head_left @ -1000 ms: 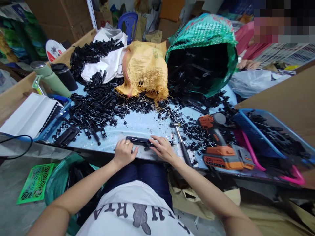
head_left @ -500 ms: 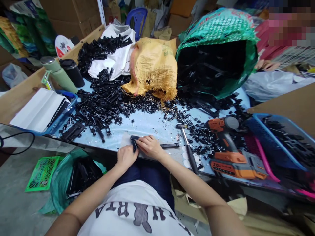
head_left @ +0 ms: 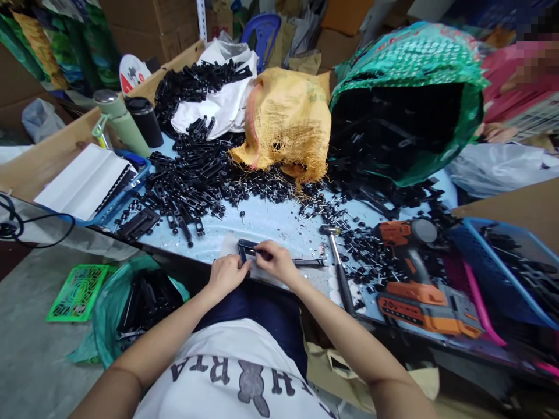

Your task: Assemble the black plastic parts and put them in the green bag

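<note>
At the table's near edge lies a black plastic bracket (head_left: pixel 247 244) with an angled corner. My left hand (head_left: pixel 227 274) is closed on the bracket's near-left end, thumb pressed against it. My right hand (head_left: pixel 278 265) is closed at the other side, fingers pinched around a dark piece at the bracket; whether that piece is separate from it I cannot tell. Just right of my right hand, a long thin black strip (head_left: pixel 309 262) lies flat. Farther right rests a hammer (head_left: pixel 340 270), its head pointing away from me.
An orange cordless drill (head_left: pixel 413 291) lies on the right, beside a blue basket (head_left: pixel 502 273) of black parts. Loose black pins (head_left: pixel 279 183) and links (head_left: pixel 187 174) spread before a yellow sack (head_left: pixel 288 122) and green sack (head_left: pixel 406 64). A co-worker's hand (head_left: pixel 495 132) shows at far right.
My right hand has drawn slightly back from the bracket's corner, showing more of the bracket, with its fingers now pinched. The left hand stays at the bracket. The view has turned slightly left.
</note>
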